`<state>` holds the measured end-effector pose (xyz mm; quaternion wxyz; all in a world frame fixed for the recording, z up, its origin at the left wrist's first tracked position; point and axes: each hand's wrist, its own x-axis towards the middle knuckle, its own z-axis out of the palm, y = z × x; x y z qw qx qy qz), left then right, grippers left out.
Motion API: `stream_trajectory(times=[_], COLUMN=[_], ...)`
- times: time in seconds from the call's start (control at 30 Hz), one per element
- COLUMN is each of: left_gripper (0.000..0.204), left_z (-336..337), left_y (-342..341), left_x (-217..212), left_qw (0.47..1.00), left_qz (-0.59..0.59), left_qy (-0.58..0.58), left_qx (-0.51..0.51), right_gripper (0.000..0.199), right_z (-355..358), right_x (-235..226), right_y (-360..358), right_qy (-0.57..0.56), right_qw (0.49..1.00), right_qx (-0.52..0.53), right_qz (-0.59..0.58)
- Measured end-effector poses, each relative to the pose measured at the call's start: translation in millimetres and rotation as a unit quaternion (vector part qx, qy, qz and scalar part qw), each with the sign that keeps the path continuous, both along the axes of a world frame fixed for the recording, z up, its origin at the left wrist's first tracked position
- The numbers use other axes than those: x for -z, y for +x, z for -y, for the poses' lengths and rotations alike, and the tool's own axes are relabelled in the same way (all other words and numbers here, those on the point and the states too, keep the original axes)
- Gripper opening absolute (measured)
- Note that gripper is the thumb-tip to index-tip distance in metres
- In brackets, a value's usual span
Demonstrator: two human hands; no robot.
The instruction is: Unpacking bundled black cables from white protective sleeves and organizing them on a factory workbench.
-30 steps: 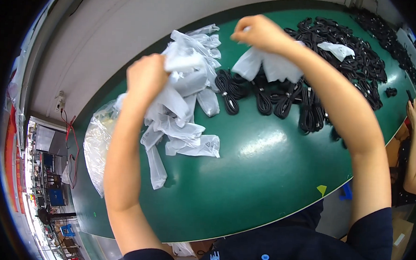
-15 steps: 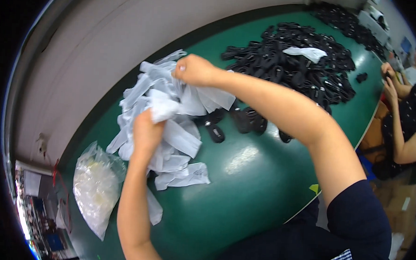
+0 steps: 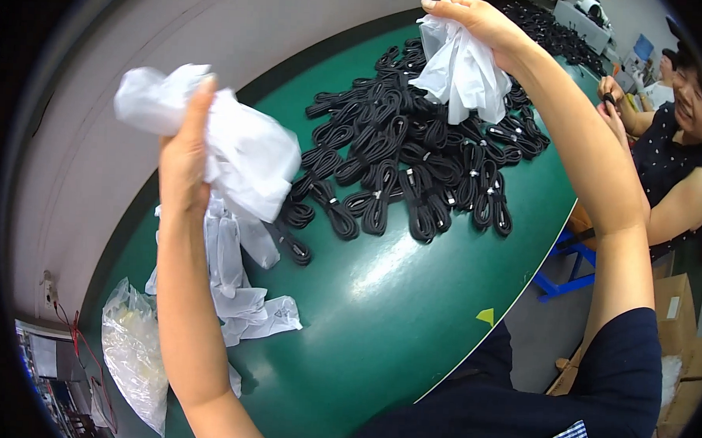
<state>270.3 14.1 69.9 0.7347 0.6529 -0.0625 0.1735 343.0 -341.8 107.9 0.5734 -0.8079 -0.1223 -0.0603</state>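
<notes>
White plastic, thin & crumpled, fills both hands on my head-cam feed. L hand [image 3: 185, 155] is clamped on one bag bunch [image 3: 251, 148], thumb across it, held up left of the cable pile [image 3: 390, 131]; it's a bit blurred, so can't count bags. R hand [image 3: 481, 23] grips a second bunch [image 3: 463, 71] from the top, hanging over the far right part of the pile; can't tell if its lower edge brushes the cables. Hands are well apart, w/ much of the pile btwn & below.

More loose bags [image 3: 228, 249] lie on the green table [image 3: 378, 322], left of the pile & nearer me, partly behind my L forearm [image 3: 194, 314]. Clear sack [image 3: 134, 350] sits farther left of the pile, just beside that forearm. Co-worker [image 3: 667, 158] is right of the pile, past the table edge, w/ a small dark item [image 3: 609, 98] held up.

Step in hand, IMO: handling bags by the bunch, one per hand, off the table. Next move, I'd say, calls for a firm L hold so nothing slips out, light R fingers on thin film, & a check under the R bunch b4 any lowering, as cables cover the table there.
</notes>
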Motion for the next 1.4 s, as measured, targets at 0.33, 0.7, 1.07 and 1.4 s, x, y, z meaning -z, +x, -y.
stream_trajectory(times=[0.33,0.7,1.07,1.4], left_gripper=[0.036,0.026,0.029,0.020], left_z=[162.2,122.0,86.5,65.5], left_y=[6.4,30.9,17.2,7.7], left_x=[24.3,54.8,37.5,59.5], left_qw=[0.962,0.928,0.963,0.915], left_qz=[-0.079,-0.156,-0.164,-0.102], left_qy=[0.059,0.314,-0.111,-0.316], left_qx=[0.255,0.124,0.183,0.230], right_gripper=[0.030,0.061,0.017,0.032], right_z=[-9.7,103.7,63.6,-49.7], right_x=[45.1,100.6,99.8,73.7], right_y=[-25.2,98.1,98.0,-90.0], right_qy=[0.262,-0.280,-0.065,-0.105], right_qw=[0.936,0.951,0.996,0.965], right_qx=[-0.219,0.127,0.043,-0.081], right_qz=[-0.089,0.016,0.048,0.224])
